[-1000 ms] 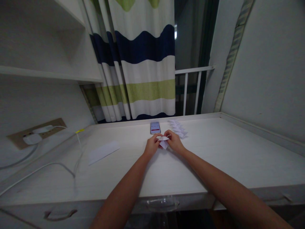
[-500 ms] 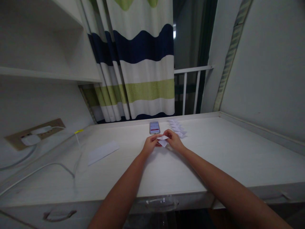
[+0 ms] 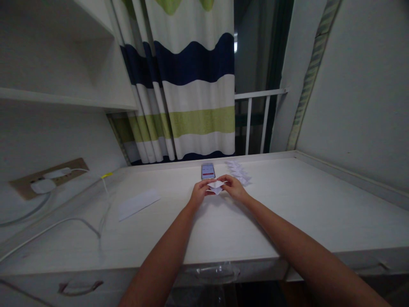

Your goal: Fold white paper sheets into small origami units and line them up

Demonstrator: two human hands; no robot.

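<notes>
Between my two hands, just above the desk, is a small folded white paper (image 3: 216,185) with pointed flaps standing apart. My left hand (image 3: 200,190) pinches its left side, and my right hand (image 3: 234,188) grips its right side, fingers bent round the edge. Right behind the hands lies a phone (image 3: 208,171) with its screen lit. A group of several folded white paper pieces (image 3: 238,172) rests to the right of the phone, beyond my right hand.
A stack of white paper sheets (image 3: 138,204) lies on the white desk (image 3: 230,234) at the left. A white cable (image 3: 76,219) runs along the left side below a socket strip (image 3: 47,177). A curtain (image 3: 201,98) hangs behind the desk's back edge.
The folded paper has tilted and its flaps have shifted between my fingers, the lower point now higher. Both hands stay in nearly the same place, still holding it.
</notes>
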